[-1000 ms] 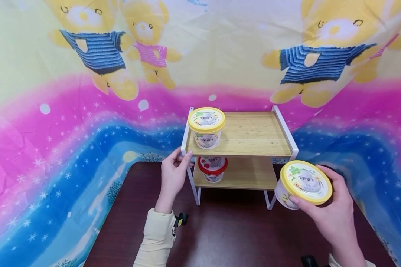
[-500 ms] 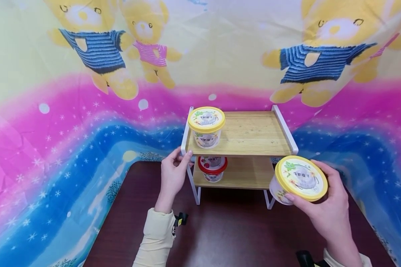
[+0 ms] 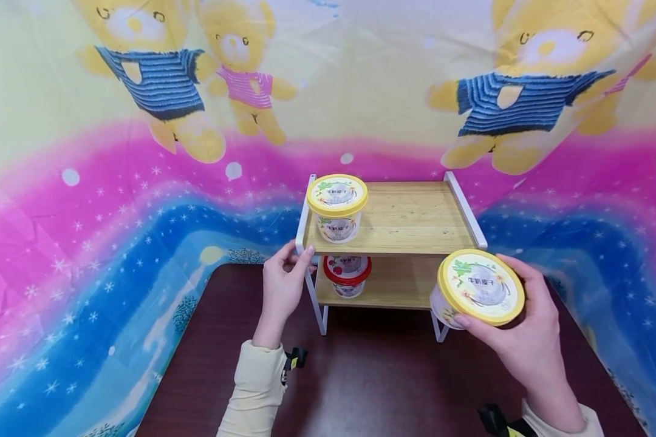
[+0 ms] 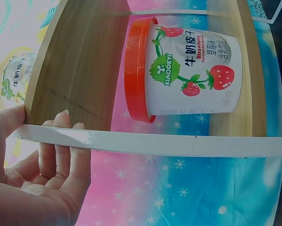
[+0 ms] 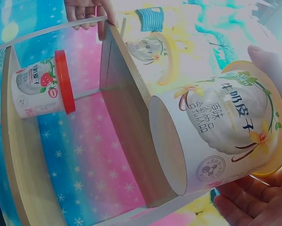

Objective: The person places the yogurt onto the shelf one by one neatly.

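My right hand grips a white paper tub with a yellow lid, thumb on the near side and fingers round the far side. It hangs in the air, tilted, in front of the shelf's right end. My left hand holds the left front corner of a two-tier wooden shelf, its thumb on the top board's edge and fingers at the white frame. Another yellow-lidded tub stands upright on the top board's left end. Below it, a red-lidded strawberry tub stands on the lower board.
The shelf stands on a dark brown table. A cloth printed with teddy bears hangs behind and along both sides. Black straps with cameras sit at both wrists.
My right hand has carried its yellow-lidded tub leftward and slightly up, closer to the shelf's right front corner. The left hand and the shelf have stayed in place.
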Available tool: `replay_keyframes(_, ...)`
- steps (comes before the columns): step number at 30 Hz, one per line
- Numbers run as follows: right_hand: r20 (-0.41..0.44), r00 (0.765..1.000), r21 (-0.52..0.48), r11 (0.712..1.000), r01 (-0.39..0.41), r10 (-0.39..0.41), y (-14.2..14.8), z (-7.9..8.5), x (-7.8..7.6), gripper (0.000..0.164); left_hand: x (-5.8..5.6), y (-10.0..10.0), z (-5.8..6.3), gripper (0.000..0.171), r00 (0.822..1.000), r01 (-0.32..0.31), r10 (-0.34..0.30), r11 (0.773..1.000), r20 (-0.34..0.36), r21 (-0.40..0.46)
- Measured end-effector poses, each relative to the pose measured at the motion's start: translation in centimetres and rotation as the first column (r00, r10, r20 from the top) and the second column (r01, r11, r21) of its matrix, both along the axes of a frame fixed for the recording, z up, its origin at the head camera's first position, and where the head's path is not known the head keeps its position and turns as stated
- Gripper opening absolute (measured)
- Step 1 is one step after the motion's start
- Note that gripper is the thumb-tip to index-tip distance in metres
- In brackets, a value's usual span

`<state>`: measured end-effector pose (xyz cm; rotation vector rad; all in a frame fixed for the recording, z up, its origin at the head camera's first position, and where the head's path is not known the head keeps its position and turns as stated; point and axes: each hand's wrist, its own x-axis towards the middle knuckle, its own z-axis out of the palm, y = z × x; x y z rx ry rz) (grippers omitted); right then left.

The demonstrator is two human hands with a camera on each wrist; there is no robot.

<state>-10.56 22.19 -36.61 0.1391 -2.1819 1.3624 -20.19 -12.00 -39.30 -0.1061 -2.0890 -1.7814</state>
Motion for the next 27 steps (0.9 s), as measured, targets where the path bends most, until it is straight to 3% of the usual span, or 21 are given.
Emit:
replay_keyframes(17, -0.039, 0.999, 0.001, 0.999, -0.033, 0.033, -1.2, 1.1, -0.5, 0.109, -0.2, 0.1, -0.1, 0.034, 1.000, 0.004, -0.004, 1.000, -0.016, 0.020)
replay_keyframes(20, -0.045, 0.998, -0.001, 0.999, -0.038, 0.038, -1.3, 1.2, -0.7, 0.109, 0.1, 0.3, 0.3, 0.033, 1.000, 0.002, -0.002, 1.000, 0.000, 0.014)
replay_keyframes(23, -0.044, 0.998, 0.001, 0.999, -0.044, 0.044, -1.5, 1.3, -0.8, 0.108, 0.9, 0.5, 1.6, 0.030, 1.000, 0.001, -0.001, 1.000, 0.002, -0.001)
replay_keyframes(27, -0.047, 0.998, -0.003, 0.999, -0.050, 0.050, -1.8, 1.5, -1.1, 0.108, 0.9, 0.6, 1.7, 0.030, 1.000, 0.004, -0.004, 1.000, 0.005, -0.010)
